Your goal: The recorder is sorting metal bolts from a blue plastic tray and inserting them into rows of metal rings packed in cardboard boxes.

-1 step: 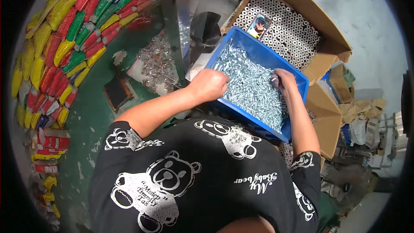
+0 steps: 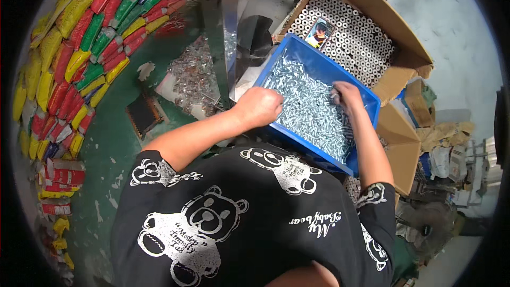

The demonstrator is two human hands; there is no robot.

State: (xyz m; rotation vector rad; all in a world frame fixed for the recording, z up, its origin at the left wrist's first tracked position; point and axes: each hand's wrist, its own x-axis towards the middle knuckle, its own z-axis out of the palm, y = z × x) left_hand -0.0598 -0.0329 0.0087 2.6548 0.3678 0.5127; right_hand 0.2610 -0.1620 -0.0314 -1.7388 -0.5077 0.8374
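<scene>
The pieces (image 2: 311,114), small, slim and silvery, lie loose in the blue bin (image 2: 311,56) right of the frame's centre. Each should be light, hard and stiff, not easily broken, perhaps slick enough to roll out of a careless pinch; a fingertip hold across the middle of one shank seems best, while the heap as a whole is likely heavy, so the bin would want holding by two opposite rims. The left hand (image 2: 259,107), over the bin's left corner near the centre of the frame, is curled into a loose fist; its palm is turned away, so I cannot tell whether anything is inside. The right hand (image 2: 349,98), over the heap toward the bin's right side, has its fingers bent downward, their tips dark and blurred, and whether they pinch a piece I cannot tell. Heads or threads are too small to make out, the right forearm covers part of the bin's right edge, and the bin hides the lower part of the box (image 2: 411,40) at upper right
</scene>
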